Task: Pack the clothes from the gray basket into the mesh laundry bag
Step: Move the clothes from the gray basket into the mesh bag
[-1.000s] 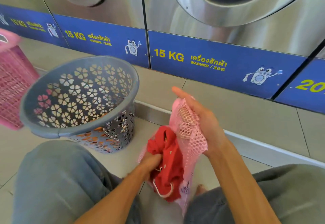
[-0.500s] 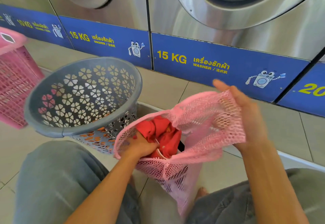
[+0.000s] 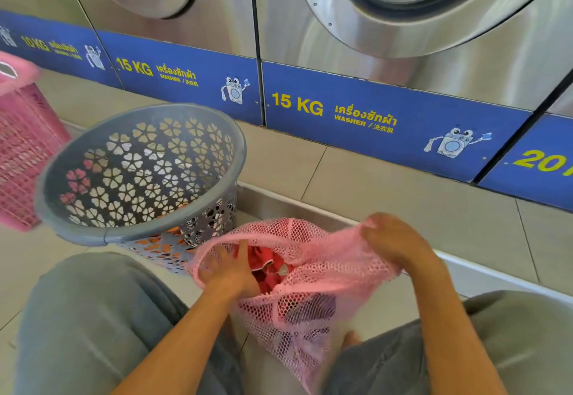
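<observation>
Clothes point(image 3: 266, 267) go deeper if we push under our left hand point(image 3: 228, 270) fingers, spread inside the bag point(image 3: 310, 286), while right hand point(image 3: 393, 241) fingers, clamped on its rim, pull it wide.

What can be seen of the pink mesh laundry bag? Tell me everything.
The mesh laundry bag is pink, soft open netting with a seamed band at its mouth. It hangs limp between the person's knees, just right of the gray basket, mouth open and facing up. The right hand grips and lifts the far rim; the left hand sits at the near rim, reaching into the opening. A red garment lies inside at the top, and something dark shows through the netting lower down.
</observation>
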`<state>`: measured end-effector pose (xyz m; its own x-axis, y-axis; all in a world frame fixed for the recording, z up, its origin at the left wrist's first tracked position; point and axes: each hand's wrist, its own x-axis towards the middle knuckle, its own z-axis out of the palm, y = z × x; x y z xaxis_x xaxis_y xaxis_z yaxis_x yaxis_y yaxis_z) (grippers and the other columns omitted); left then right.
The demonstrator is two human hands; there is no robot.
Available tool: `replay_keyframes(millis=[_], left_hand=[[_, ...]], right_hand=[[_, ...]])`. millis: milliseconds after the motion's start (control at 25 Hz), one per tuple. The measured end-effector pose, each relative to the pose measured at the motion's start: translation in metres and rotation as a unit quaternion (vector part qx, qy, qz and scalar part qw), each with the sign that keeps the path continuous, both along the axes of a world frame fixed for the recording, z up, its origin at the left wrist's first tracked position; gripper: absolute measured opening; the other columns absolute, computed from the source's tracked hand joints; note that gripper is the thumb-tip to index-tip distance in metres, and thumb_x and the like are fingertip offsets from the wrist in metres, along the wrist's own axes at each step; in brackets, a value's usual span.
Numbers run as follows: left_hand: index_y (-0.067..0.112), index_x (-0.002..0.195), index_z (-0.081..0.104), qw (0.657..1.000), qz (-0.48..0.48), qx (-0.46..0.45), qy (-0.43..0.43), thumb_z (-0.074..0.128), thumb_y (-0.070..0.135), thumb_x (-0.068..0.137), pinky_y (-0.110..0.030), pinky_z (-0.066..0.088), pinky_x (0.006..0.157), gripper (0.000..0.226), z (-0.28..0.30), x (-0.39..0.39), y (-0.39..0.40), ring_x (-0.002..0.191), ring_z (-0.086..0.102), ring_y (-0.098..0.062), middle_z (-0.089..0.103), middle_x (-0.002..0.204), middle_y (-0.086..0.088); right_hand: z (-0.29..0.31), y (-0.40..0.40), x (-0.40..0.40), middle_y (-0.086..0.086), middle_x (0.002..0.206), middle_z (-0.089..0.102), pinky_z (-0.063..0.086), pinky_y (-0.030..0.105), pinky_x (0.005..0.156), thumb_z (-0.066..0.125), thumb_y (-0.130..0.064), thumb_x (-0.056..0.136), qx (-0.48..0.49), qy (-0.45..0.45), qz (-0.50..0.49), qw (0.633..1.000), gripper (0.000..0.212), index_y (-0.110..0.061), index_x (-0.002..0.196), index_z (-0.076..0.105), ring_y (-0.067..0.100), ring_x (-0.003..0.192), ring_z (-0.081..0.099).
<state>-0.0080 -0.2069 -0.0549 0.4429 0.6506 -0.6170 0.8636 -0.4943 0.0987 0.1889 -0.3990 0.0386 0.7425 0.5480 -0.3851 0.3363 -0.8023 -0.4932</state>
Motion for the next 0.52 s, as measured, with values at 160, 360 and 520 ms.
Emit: replay_keyframes(millis=[160,360,520], left_hand=[[0.036,0.152,-0.016,0.998,-0.017,-0.039,0.048,0.076,0.062,0.060,-0.069,0.008,0.113,0.133,0.001,0.002,-0.010,0.146,-0.006,-0.051,-0.014,0.161,-0.021],[0.030,0.152,0.024,0.985,-0.043,-0.093,-0.136,0.072,0.049,0.072,-0.037,0.042,0.109,0.096,0.056,0.017,0.004,0.131,0.047,-0.026,0.042,0.152,-0.008],[0.033,0.141,0.047,0.938,-0.047,-0.047,-0.342,0.067,0.036,0.086,-0.027,0.042,0.104,0.059,0.133,0.017,0.029,0.120,0.057,-0.016,0.056,0.139,0.001]], right_hand=[[-0.024,0.020,-0.021,0.013,0.142,0.056,0.044,0.035,0.100,0.043,-0.008,0.096,-0.012,0.052,0.046,0.997,0.042,-0.010,0.135,0.057,0.030,0.125,0.056],[-0.019,0.046,-0.039,-0.006,0.142,0.052,0.038,0.031,0.106,0.045,-0.021,0.103,0.226,0.126,-0.050,0.965,0.037,-0.029,0.137,0.058,0.015,0.127,0.049],[-0.027,0.066,-0.043,-0.008,0.135,0.062,0.044,0.046,0.110,0.050,-0.024,0.101,0.300,0.196,-0.078,0.930,0.032,-0.040,0.123,0.067,0.017,0.126,0.057]])
